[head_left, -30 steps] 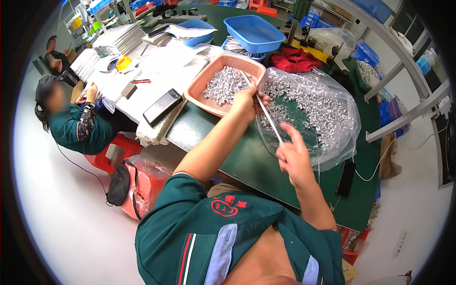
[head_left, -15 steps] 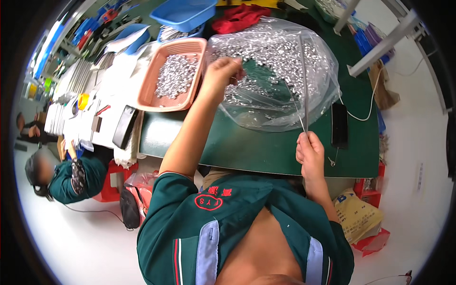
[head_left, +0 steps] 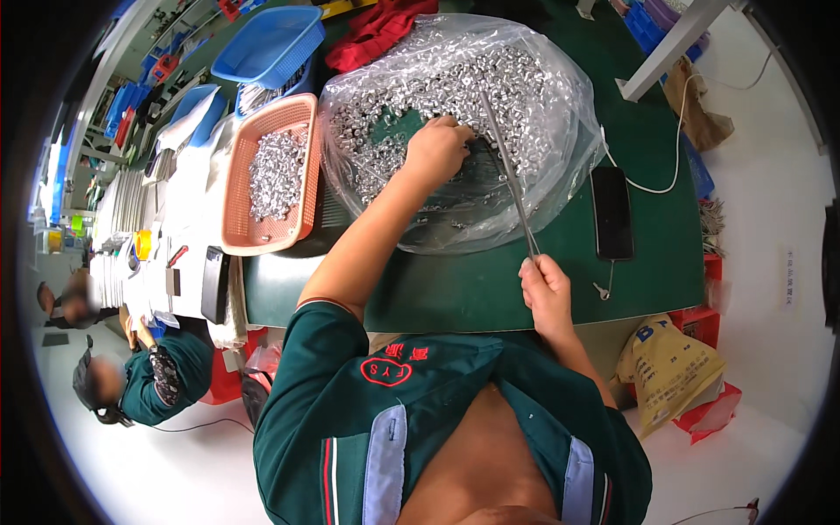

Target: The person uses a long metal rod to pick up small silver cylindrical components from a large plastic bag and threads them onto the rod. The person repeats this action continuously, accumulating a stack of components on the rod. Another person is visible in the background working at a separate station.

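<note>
A spread heap of small shiny metal pieces [head_left: 534, 105] lies on a clear plastic bag [head_left: 569, 166] on the green table. My left hand [head_left: 439, 150] reaches over the heap with its fingers curled down at the pieces. Whatever its fingertips hold is hidden. Near the table's front edge, my right hand [head_left: 546, 289] is closed around the lower end of a long thin metal rod [head_left: 509, 166]. The rod slants up and to the left across the bag, its far end over the metal pieces.
Left of the bag stands an orange basket [head_left: 229, 206] holding more metal pieces. Blue baskets [head_left: 271, 44] and a red cloth [head_left: 376, 35] sit behind. On the right lie a black phone [head_left: 612, 214], a white cable [head_left: 652, 190] and a key [head_left: 602, 291]. A co-worker [head_left: 171, 376] sits far left.
My left hand has moved right and down onto the metal pieces. The rod, earlier nearly upright with a thinner strand apart from it, now leans left. The whole view has shifted.
</note>
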`<state>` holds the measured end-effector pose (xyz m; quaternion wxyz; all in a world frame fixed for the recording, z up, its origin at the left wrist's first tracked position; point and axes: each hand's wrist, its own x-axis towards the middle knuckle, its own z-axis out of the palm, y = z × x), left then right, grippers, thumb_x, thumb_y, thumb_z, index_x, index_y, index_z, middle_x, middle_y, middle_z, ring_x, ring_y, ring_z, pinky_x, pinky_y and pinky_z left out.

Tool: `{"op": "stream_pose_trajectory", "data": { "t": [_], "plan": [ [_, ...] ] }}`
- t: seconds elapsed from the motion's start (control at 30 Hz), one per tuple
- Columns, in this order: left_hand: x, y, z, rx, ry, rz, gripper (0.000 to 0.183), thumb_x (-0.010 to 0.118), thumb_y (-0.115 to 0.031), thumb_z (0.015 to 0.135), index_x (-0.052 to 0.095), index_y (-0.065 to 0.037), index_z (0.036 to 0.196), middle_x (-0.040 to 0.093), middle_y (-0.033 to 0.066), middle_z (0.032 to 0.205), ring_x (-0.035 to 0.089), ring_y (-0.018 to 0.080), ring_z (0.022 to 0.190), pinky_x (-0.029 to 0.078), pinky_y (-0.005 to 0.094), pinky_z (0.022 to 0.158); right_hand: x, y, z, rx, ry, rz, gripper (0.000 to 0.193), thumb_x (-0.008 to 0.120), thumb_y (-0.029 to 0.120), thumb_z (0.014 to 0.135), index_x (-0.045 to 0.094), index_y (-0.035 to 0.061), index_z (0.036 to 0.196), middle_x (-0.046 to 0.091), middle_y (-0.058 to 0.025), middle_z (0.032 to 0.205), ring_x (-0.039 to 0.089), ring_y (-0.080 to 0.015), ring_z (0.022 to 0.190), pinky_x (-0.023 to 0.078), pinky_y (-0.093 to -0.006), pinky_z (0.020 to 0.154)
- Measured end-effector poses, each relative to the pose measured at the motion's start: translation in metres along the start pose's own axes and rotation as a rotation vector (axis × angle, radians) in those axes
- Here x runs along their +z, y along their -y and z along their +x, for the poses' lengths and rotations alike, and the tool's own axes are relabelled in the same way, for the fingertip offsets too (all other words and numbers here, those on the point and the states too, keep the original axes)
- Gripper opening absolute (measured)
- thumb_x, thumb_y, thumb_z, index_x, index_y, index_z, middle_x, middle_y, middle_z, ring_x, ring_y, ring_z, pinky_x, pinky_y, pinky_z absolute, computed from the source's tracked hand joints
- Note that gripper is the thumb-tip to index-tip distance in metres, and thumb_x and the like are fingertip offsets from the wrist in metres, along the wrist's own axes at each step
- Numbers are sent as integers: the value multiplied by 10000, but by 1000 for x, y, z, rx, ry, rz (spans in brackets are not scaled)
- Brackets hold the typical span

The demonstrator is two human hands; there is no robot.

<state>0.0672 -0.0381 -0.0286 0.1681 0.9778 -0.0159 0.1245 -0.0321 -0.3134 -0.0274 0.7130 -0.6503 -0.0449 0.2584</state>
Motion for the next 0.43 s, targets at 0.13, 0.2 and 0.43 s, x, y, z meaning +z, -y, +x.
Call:
{"op": "stream_pose_trajectory", "data": {
  "t": [0.13, 0.2, 0.43],
  "plan": [
    [8, 0, -2, 34, 41, -6, 205, 674, -136, 769, 675, -103, 971, 614, 107, 918, 612, 320, 880, 501, 418, 778, -3, -2, 1, 2, 20, 5, 227, 543, 198, 970, 502, 59, 795, 375, 67, 596, 293, -6, 476, 223, -194, 415],
    [7, -2, -9, 38, 55, 9, 187, 668, -134, 775, 670, -91, 957, 611, 117, 909, 615, 329, 851, 504, 420, 762, -4, -1, 1, -6, 25, -6, 222, 543, 195, 969, 506, 56, 799, 382, 65, 599, 300, -6, 480, 229, -192, 418],
    [-27, -8, -30, -131, 76, -243, 231, 663, -151, 807, 660, -83, 1027, 621, 165, 997, 628, 337, 876, 509, 382, 769, -10, -6, 4, -24, 38, -98, 223, 586, 206, 953, 542, 52, 797, 408, 69, 601, 335, -14, 524, 276, -216, 452]
  ]
}}
